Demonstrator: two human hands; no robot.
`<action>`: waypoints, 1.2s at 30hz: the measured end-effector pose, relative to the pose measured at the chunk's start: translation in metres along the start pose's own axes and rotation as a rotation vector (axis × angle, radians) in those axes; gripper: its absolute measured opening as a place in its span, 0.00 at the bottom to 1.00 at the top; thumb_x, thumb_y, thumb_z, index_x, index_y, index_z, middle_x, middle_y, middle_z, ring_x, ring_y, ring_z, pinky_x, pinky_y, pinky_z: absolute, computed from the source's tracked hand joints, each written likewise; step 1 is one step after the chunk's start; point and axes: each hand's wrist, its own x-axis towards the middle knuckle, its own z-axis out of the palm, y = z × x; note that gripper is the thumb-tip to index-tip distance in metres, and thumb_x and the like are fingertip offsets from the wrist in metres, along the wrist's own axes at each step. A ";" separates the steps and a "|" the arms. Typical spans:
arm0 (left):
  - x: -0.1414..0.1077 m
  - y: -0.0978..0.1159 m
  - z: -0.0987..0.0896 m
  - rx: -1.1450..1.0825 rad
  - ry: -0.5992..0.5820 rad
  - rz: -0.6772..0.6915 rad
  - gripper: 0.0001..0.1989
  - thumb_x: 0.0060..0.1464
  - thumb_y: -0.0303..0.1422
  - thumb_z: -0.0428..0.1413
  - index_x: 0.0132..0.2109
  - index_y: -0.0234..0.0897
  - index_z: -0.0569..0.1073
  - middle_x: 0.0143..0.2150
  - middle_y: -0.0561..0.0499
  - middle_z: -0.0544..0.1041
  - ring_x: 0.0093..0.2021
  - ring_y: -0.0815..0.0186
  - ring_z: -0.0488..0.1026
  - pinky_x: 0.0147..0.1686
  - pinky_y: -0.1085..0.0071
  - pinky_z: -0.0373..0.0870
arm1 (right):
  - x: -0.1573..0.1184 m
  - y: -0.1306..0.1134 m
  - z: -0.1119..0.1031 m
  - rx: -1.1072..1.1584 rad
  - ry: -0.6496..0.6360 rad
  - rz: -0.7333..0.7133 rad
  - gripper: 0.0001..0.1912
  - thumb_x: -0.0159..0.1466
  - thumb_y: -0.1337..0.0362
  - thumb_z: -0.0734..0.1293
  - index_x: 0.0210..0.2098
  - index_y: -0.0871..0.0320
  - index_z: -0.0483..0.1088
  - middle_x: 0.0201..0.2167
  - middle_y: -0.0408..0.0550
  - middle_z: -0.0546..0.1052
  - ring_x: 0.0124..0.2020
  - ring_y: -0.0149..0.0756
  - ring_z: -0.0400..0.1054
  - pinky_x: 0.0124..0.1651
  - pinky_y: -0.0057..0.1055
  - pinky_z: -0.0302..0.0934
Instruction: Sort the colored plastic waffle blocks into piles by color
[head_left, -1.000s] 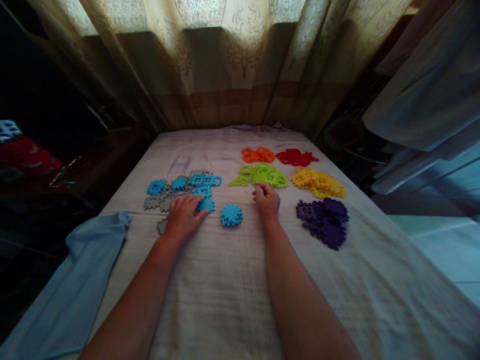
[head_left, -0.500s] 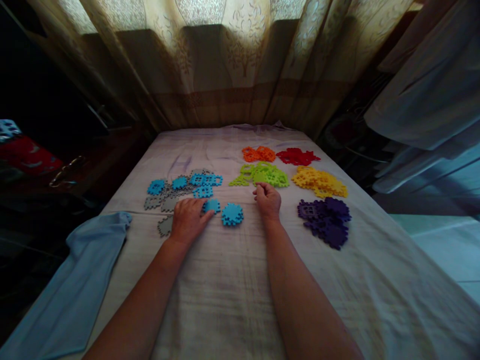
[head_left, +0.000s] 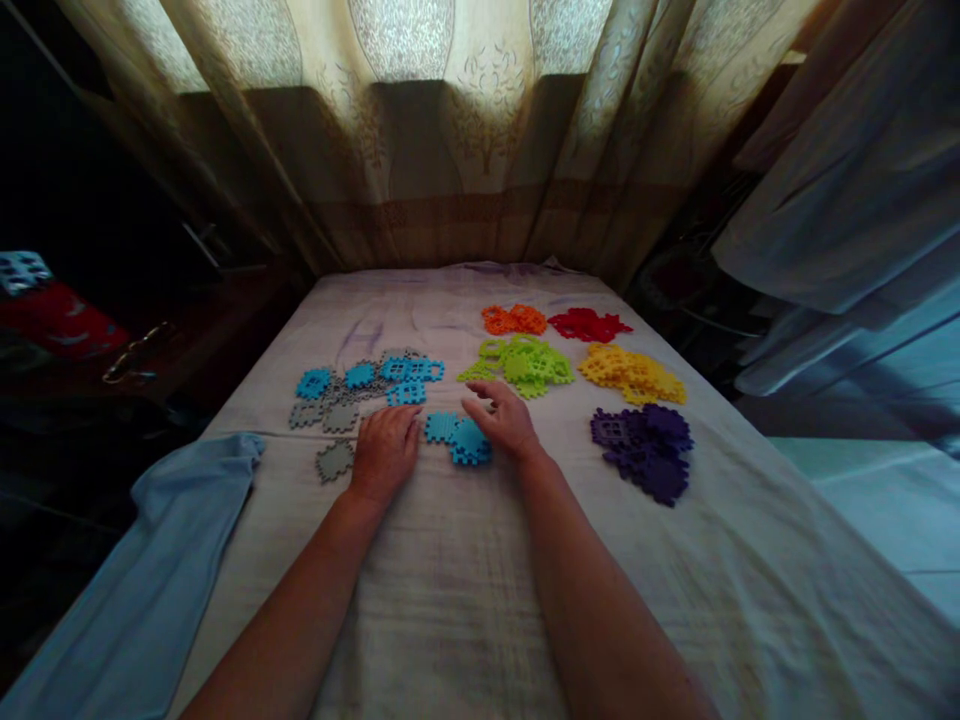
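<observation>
My left hand point(head_left: 388, 450) rests palm down on the cloth, just left of a blue square piece point(head_left: 441, 427); its fingers lie together, and nothing shows in them. That piece touches a small blue stack point(head_left: 471, 442). At the right of the stack is my right hand point(head_left: 504, 418), thumb and fingers apart, holding nothing. Behind my left hand, more blue pieces point(head_left: 406, 393) lie on and around a grey pile point(head_left: 341, 417). One grey piece point(head_left: 334, 460) sits apart beside my left wrist.
Green point(head_left: 529, 364), orange point(head_left: 514, 319), red point(head_left: 590, 324), yellow point(head_left: 631, 374) and purple point(head_left: 646, 450) piles lie across the back and right of the cloth-covered surface point(head_left: 450, 610). A light blue garment point(head_left: 176, 540) lies at the left edge. Curtains point(head_left: 480, 150) hang behind.
The blue square piece has moved right, against the blue stack. My left hand has shifted slightly right and off that piece. My right hand has moved left to the stack and opened.
</observation>
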 end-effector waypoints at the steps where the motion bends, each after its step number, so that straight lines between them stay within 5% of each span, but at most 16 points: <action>1: -0.001 -0.002 -0.001 0.009 0.004 0.012 0.14 0.63 0.33 0.49 0.50 0.37 0.75 0.49 0.43 0.80 0.50 0.55 0.74 0.52 0.57 0.67 | -0.003 -0.009 0.001 -0.079 -0.078 -0.059 0.19 0.61 0.54 0.67 0.49 0.54 0.76 0.52 0.52 0.77 0.53 0.40 0.70 0.57 0.38 0.63; 4: -0.006 -0.009 -0.003 0.018 -0.001 0.059 0.13 0.63 0.34 0.48 0.46 0.39 0.76 0.47 0.45 0.81 0.49 0.56 0.74 0.52 0.57 0.67 | -0.012 -0.035 0.005 -0.351 -0.303 -0.141 0.24 0.60 0.52 0.70 0.55 0.51 0.73 0.61 0.55 0.70 0.63 0.47 0.61 0.63 0.48 0.55; 7: -0.010 -0.018 -0.004 0.018 0.003 0.073 0.13 0.63 0.32 0.48 0.45 0.40 0.76 0.47 0.46 0.81 0.49 0.56 0.74 0.53 0.56 0.66 | -0.021 -0.050 0.011 -0.536 -0.426 -0.124 0.25 0.62 0.53 0.68 0.58 0.48 0.71 0.61 0.57 0.69 0.62 0.51 0.61 0.60 0.53 0.54; 14: -0.016 -0.034 -0.010 0.006 0.002 0.070 0.14 0.58 0.26 0.49 0.44 0.41 0.77 0.46 0.47 0.81 0.48 0.57 0.74 0.53 0.57 0.67 | -0.022 -0.035 0.011 -0.557 -0.305 -0.104 0.18 0.66 0.55 0.64 0.54 0.47 0.74 0.57 0.51 0.73 0.58 0.43 0.65 0.58 0.43 0.55; 20: -0.013 -0.043 -0.016 -0.002 0.069 0.033 0.13 0.60 0.32 0.48 0.44 0.40 0.77 0.47 0.46 0.81 0.49 0.57 0.75 0.51 0.58 0.69 | -0.015 -0.011 -0.006 -0.563 -0.197 -0.024 0.17 0.63 0.56 0.66 0.50 0.49 0.77 0.56 0.50 0.75 0.57 0.44 0.67 0.58 0.41 0.57; 24: 0.016 -0.060 -0.026 0.034 0.057 -0.025 0.16 0.61 0.36 0.48 0.48 0.38 0.77 0.51 0.45 0.79 0.53 0.56 0.73 0.57 0.58 0.66 | -0.012 -0.002 -0.013 -0.556 -0.154 0.008 0.17 0.62 0.56 0.67 0.49 0.49 0.77 0.55 0.50 0.76 0.56 0.43 0.68 0.58 0.41 0.58; 28: 0.069 -0.073 -0.028 0.091 -0.099 -0.095 0.23 0.61 0.44 0.49 0.56 0.39 0.74 0.62 0.44 0.71 0.63 0.55 0.66 0.62 0.58 0.60 | -0.012 0.002 -0.012 -0.547 -0.133 0.007 0.17 0.62 0.56 0.68 0.48 0.49 0.78 0.54 0.50 0.76 0.55 0.44 0.68 0.58 0.41 0.58; 36: 0.145 -0.076 0.009 0.142 -0.457 -0.127 0.32 0.62 0.53 0.43 0.65 0.41 0.65 0.71 0.42 0.59 0.70 0.50 0.56 0.64 0.49 0.54 | -0.012 0.003 -0.010 -0.519 -0.105 0.007 0.16 0.61 0.56 0.68 0.47 0.49 0.78 0.53 0.49 0.77 0.54 0.43 0.68 0.57 0.41 0.58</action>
